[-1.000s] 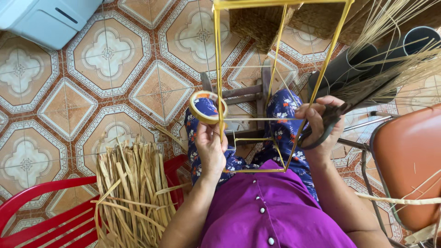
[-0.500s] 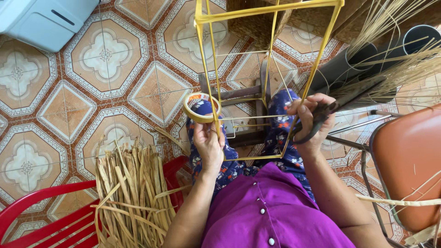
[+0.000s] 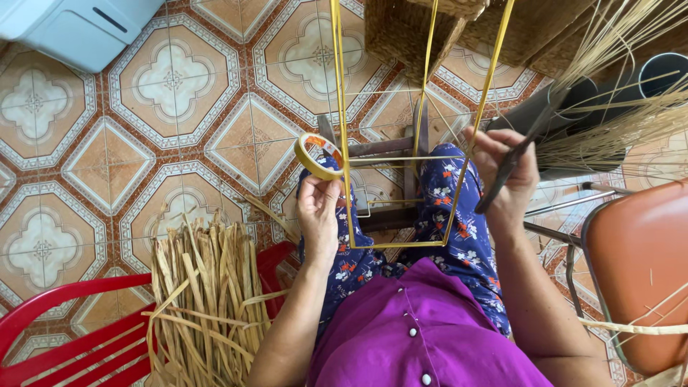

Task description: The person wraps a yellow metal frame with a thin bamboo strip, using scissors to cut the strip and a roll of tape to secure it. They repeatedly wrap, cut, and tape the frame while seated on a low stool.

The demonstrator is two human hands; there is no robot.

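Two closed hands: left (image 3: pixel 319 215) gripping tape roll (image 3: pixel 317 155), right (image 3: pixel 504 179) around scissors (image 3: pixel 510 166).

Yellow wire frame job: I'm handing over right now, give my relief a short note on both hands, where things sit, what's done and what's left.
Left hand: grip on the yellow roll of tape, held against the left upright of the yellow wire box frame.
Right hand: grip on dark-handled scissors, at the frame's right upright.
Frame stands on the lap, over a small wooden stool.
Bundle of dried flat straw strips lies on the red plastic chair, left side.
Done: frame bars look taped yellow.
Left: no straw woven on it yet.
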